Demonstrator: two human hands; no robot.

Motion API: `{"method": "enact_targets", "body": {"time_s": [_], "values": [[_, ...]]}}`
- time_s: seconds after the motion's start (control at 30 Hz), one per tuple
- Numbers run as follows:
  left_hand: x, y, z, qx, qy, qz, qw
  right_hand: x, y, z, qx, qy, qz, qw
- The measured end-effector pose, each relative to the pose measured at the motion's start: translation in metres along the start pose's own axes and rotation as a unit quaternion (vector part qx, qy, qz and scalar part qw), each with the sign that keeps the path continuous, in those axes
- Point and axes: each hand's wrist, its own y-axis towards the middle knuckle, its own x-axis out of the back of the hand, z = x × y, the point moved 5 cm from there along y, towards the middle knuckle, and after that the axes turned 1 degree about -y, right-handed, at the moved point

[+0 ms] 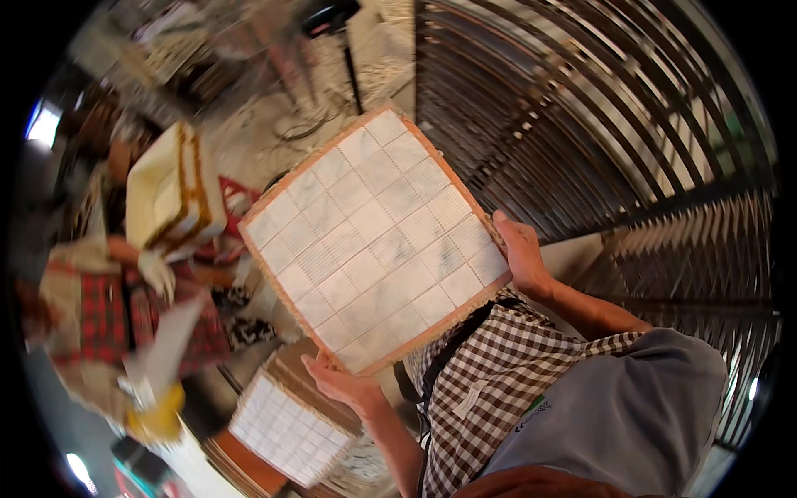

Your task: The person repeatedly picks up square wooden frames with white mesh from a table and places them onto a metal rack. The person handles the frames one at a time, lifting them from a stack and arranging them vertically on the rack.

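Observation:
Between my two hands is a square board [452, 317] with an orange-brown rim, bearing a sheet of white, grey-veined square tiles [374, 232] laid in a grid. Its near corner rests against my left hand [342, 385], fingers curled at the edge and partly hidden underneath. My right hand [525, 256] grips the right edge, thumb on top and the other fingers out of sight below. Below and left of my left hand lies a stack of boards topped with similar small white tiles [290, 427].
A person in a red plaid apron [104, 319] with a gloved hand [156, 274] is at the left, beside a white foam box [158, 199] with brown tape. Dark slatted racks [531, 100] stand to the right. A black stand [350, 70] rises beyond the board.

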Motion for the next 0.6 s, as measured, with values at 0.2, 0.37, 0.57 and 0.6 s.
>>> {"method": "enact_targets", "body": {"time_s": [0.2, 0.37, 0.57, 0.6], "values": [[-0.016, 0.000, -0.019, -0.045, 0.009, 0.010, 0.999, -0.003, -0.012, 0.029, 0.014, 0.042, -0.032, 0.999], [-0.108, -0.005, 0.012, -0.024, 0.059, 0.185, 0.981, 0.098, -0.019, 0.012, 0.004, 0.076, -0.149, 0.986], [-0.196, -0.044, 0.028, 0.044, 0.097, 0.308, 0.946, 0.169, -0.093, 0.001, 0.032, 0.147, -0.316, 0.937], [-0.210, -0.045, 0.028, 0.048, 0.109, 0.321, 0.939, 0.172, -0.100, 0.005, 0.042, 0.154, -0.339, 0.927]]}}
